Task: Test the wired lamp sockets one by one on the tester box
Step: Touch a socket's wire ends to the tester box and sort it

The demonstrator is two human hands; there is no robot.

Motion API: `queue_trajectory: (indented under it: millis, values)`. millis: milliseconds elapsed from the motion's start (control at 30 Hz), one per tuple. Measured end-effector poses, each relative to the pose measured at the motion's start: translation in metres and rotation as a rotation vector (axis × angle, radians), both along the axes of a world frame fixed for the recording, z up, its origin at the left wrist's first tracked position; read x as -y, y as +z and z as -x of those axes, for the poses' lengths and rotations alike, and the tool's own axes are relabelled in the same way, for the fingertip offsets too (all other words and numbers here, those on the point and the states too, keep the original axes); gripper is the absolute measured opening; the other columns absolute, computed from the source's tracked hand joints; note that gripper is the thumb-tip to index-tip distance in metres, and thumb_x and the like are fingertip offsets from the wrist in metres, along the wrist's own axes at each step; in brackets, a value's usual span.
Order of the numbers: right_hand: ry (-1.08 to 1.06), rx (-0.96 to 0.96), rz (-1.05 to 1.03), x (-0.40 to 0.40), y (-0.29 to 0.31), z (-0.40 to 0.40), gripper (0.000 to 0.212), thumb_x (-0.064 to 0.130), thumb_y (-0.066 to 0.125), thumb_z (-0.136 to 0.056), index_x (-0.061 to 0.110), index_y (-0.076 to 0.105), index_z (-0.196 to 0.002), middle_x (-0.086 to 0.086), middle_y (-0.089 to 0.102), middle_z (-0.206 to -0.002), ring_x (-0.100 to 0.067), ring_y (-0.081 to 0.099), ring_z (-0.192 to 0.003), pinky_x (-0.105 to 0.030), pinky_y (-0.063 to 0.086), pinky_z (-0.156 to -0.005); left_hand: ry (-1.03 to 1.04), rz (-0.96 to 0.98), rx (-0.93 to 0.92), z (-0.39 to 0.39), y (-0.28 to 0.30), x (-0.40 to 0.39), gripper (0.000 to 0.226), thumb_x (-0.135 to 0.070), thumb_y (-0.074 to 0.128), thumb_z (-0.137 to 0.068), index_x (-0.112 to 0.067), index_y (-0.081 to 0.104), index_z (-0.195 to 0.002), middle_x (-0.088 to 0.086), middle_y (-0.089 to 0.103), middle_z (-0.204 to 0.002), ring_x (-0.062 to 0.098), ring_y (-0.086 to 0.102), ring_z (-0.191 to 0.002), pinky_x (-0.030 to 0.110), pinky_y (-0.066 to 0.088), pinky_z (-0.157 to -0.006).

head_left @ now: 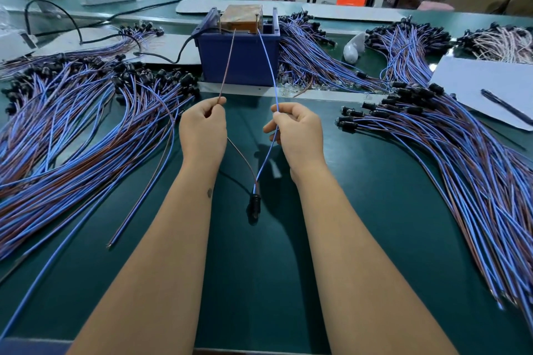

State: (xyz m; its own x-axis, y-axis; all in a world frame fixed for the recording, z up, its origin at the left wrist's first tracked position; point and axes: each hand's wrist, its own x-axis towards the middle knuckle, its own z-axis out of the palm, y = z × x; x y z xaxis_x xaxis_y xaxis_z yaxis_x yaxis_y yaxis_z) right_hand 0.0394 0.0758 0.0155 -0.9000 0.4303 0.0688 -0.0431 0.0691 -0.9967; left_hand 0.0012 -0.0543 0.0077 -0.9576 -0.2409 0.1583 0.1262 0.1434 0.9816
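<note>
Step in hand: one socket is being tested, its two leads held up to the tester box point(240, 57), the blue bin at the far middle of the counter point(259, 282).
Left hand point(203, 127): its grip is pinched on the brown wire point(227, 63), thumb against forefinger, which keeps the thin lead stiff enough to aim at the box top.
Right hand point(298, 131): its grip is clamped on the blue wire point(269, 60) in the same way.
Wire tips: both reach the top of the box, kept well apart, likely so each meets its own contact; whether they touch metal I cannot tell.
Socket point(254, 204): black, it hangs below and between the forearms, near the person, where any glow could be seen.
Left pile point(72, 124): a heap of wired sockets, left of the hands.
Right pile point(461, 147): another heap on the right; which is tested, I cannot say.
</note>
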Motion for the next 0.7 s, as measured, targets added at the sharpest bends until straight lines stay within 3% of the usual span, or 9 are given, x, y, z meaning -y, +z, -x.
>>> queue_trajectory:
  millis: [233,700]
  values:
    - [0.005,0.006,-0.012,0.0006,-0.0006,-0.0001,0.02,0.004,0.05,-0.087,0.017,0.065,-0.09,0.002,0.066,-0.059,-0.011,0.057,-0.062,-0.024,0.045,-0.064,0.002,-0.043,-0.012,0.0012,-0.0004,0.001,0.028,-0.011,0.045,-0.094,-0.029,0.067,-0.094,-0.006,0.045,-0.059,0.003,0.028,-0.038,0.017,0.025,-0.037]
    - [0.01,0.016,-0.043,0.0009,-0.0007,-0.0002,0.02,0.004,0.05,-0.084,0.019,0.064,-0.081,0.004,0.062,-0.051,-0.015,0.062,-0.065,-0.03,0.049,-0.067,0.065,-0.115,-0.003,0.0029,-0.0009,0.003,0.027,-0.01,0.044,-0.095,-0.026,0.067,-0.097,-0.009,0.047,-0.059,0.003,0.032,-0.041,0.017,0.029,-0.04]
